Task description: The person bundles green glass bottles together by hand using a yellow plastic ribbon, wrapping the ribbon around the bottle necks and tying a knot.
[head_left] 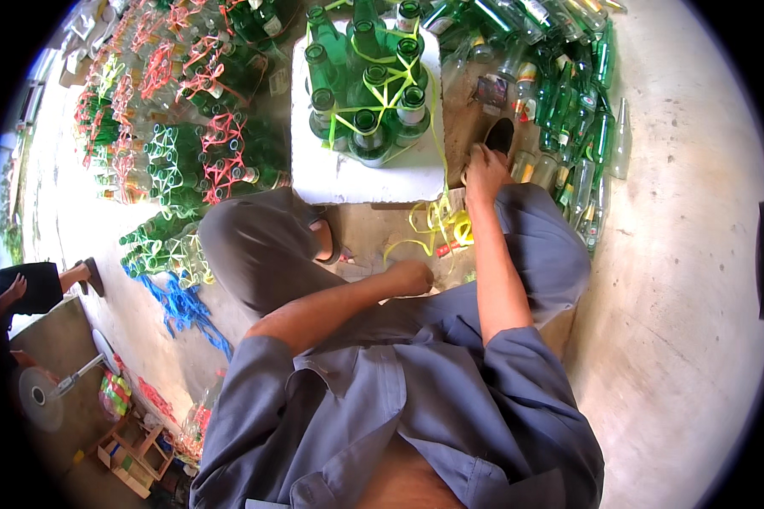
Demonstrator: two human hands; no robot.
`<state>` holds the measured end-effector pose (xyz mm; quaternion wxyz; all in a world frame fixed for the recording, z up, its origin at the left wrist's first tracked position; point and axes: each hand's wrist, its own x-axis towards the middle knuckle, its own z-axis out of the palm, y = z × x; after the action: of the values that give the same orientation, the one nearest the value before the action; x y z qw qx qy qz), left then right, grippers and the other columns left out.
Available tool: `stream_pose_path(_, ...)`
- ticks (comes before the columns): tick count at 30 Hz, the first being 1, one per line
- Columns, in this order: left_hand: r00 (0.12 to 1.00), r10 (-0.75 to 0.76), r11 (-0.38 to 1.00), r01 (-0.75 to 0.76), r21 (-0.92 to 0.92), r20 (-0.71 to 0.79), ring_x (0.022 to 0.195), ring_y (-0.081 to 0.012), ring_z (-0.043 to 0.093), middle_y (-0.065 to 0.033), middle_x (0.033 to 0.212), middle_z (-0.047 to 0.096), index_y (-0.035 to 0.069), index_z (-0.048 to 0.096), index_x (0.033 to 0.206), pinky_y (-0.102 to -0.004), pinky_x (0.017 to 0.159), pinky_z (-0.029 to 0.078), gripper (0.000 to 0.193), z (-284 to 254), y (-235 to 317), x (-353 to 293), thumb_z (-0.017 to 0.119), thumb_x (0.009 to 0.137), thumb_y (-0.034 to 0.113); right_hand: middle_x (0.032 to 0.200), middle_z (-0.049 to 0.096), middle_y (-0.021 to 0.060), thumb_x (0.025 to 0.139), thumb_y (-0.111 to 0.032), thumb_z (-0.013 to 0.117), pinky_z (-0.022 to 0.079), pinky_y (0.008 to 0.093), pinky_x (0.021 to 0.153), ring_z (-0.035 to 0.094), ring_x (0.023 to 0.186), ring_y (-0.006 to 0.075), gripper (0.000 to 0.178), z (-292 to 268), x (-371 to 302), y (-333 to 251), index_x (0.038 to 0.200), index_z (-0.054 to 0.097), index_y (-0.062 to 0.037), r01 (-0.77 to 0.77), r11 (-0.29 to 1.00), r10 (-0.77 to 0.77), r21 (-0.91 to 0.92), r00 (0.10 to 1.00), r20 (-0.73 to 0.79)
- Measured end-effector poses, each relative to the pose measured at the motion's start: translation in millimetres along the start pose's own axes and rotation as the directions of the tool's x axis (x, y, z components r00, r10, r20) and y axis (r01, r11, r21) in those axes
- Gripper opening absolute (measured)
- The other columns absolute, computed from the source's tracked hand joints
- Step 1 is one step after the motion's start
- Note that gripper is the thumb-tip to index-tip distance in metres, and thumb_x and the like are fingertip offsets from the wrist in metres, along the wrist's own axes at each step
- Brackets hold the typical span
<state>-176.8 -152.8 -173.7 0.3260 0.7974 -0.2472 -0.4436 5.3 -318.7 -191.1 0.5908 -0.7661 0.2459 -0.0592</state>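
Green glass bottles (367, 127) stand upright in a cluster on a white block-like stand (314, 180) in front of me. Yellow-green plastic strapping (386, 102) runs between their necks, and one strand trails down past the stand's edge. A loose coil of the same strapping (458, 231) lies below it, between my legs. My left hand (411, 277) is curled closed over my lap, left of the coil; whatever it holds is hidden. Reaching down beside my right knee, my right hand (486, 174) is closed next to my dark shoe (500, 135); its fingertips do not show clearly.
Loose green and clear bottles (581, 114) lie piled at the right. Bundles of bottles tied with red and pale strapping (225, 153) crowd the left. Blue strapping (185, 307) is heaped on the floor. A fan (42, 397), a wooden stool (136, 458) and another person (38, 290) are at far left.
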Motion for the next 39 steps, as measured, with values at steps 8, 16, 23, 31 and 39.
stream_pose_path(8, 0.982, 0.165, 0.982, -0.173, -0.08, -0.096, 0.077, -0.0377, 0.064, -0.0176, 0.082, 0.068, 0.007, 0.07, 0.083, -0.0467, 0.072, 0.05, 0.019, 8, -4, -4, 0.057, 0.08, 0.02, 0.086, 0.07, 0.0133, 0.089, -0.029, 0.064, 0.047, 0.0315, 0.067, 0.065, 0.077, 0.0174, 0.037, 46, 23, -83, 0.105, 0.07, 0.004, 0.01, 0.999, -0.033, 0.051, 0.886, 0.463)
stream_pose_path(16, 0.949, 0.257, 0.966, -0.256, 0.027, -0.183, 0.081, -0.0368, 0.065, -0.0167, 0.084, 0.068, 0.01, 0.07, 0.091, -0.0454, 0.073, 0.052, 0.019, 17, -10, -6, 0.056, 0.08, 0.017, 0.066, 0.056, 0.0012, 0.086, -0.016, 0.066, 0.043, 0.0282, 0.05, 0.052, 0.054, 0.0122, 0.015, 23, 30, -116, 0.079, 0.068, -0.0022, -0.311, 0.945, 0.207, 0.102, 0.809, 0.55)
stream_pose_path(23, 0.759, 0.116, 0.993, -0.1, 0.061, -0.641, 0.082, -0.0382, 0.065, -0.0196, 0.085, 0.066, 0.003, 0.065, 0.104, -0.0462, 0.074, 0.052, 0.024, -38, 31, -30, 0.063, 0.081, 0.01, 0.06, 0.049, -0.0079, 0.088, -0.013, 0.063, 0.037, 0.0242, 0.046, 0.043, 0.048, 0.0037, 0.01, -30, 64, -160, 0.086, 0.065, -0.0036, -0.277, 0.906, 0.092, 0.319, 0.866, 0.492)
stream_pose_path(31, 0.59, 0.075, 0.951, -0.286, -0.121, -0.804, 0.072, -0.0194, 0.064, -0.0142, 0.088, 0.068, 0.001, 0.061, 0.116, -0.0331, 0.069, 0.052, 0.029, -182, 133, -58, 0.062, 0.088, 0.007, 0.057, 0.045, -0.0054, 0.089, -0.013, 0.06, 0.038, 0.0237, 0.045, 0.04, 0.046, 0.0046, 0.016, -73, 25, -214, 0.082, 0.063, 0.0015, -0.187, 0.865, -0.114, 0.466, 0.831, 0.545)
stream_pose_path(39, 0.494, -0.104, 0.661, -0.614, -0.431, -0.863, 0.081, -0.0115, 0.063, -0.0066, 0.092, 0.065, 0.001, 0.055, 0.126, -0.0257, 0.07, 0.049, 0.034, -253, 154, -16, 0.058, 0.095, 0.015, 0.051, 0.04, -0.0045, 0.087, -0.018, 0.059, 0.036, 0.0242, 0.043, 0.036, 0.043, 0.0059, 0.023, -86, -2, -221, 0.07, 0.062, -0.0016, -0.145, 0.927, -0.159, 0.347, 0.686, 0.71)
